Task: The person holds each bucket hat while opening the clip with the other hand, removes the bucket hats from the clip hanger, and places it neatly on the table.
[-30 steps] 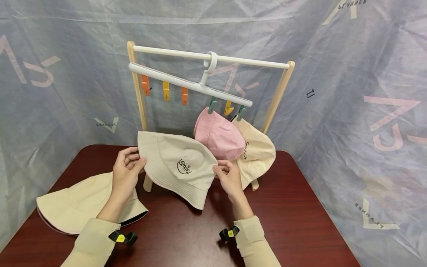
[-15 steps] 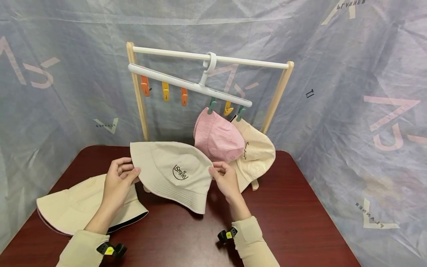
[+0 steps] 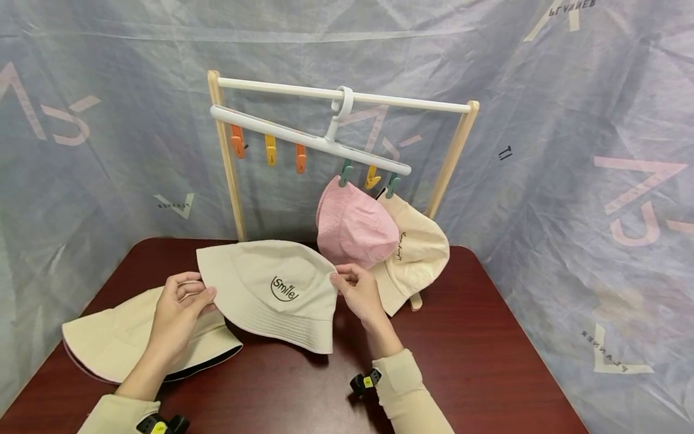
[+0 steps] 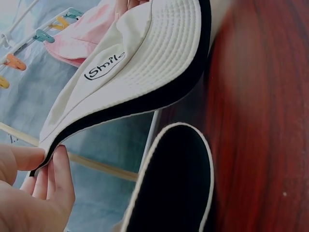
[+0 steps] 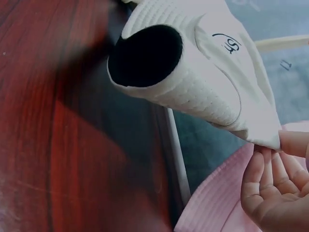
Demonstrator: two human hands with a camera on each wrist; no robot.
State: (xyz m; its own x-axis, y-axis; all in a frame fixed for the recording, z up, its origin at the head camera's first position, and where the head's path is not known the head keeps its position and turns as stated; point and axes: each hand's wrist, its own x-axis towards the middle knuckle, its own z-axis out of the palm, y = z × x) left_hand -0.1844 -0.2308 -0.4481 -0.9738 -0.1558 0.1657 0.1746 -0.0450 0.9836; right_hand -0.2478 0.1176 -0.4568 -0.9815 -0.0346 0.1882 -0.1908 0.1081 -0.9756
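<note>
A pale off-white bucket hat (image 3: 276, 289) with "smile" lettering is held up between both hands above the table. My left hand (image 3: 179, 313) pinches the left end of its brim between thumb and fingers. At the crown's right side my right hand (image 3: 360, 295) pinches a bit of cloth. Seen from the left wrist, the brim's dark underside (image 4: 159, 96) shows. Behind hang a pink bucket hat (image 3: 358, 226) and a cream hat (image 3: 420, 247), each from a green clip. Another cream bucket hat (image 3: 116, 337) lies on the table, partly behind my left forearm.
A white clip hanger (image 3: 303, 137) hangs tilted from the rail of a wooden-legged rack (image 3: 452, 163). Orange and yellow clips (image 3: 271, 150) dangle along its left half, and a yellow clip (image 3: 372, 178) hangs between the green ones. The dark red table (image 3: 477, 361) is backed by grey cloth.
Both hands have drawn the smile hat down and to the left, away from the rack. The left hand has moved farther than the right. The hanging hats stay in place.
</note>
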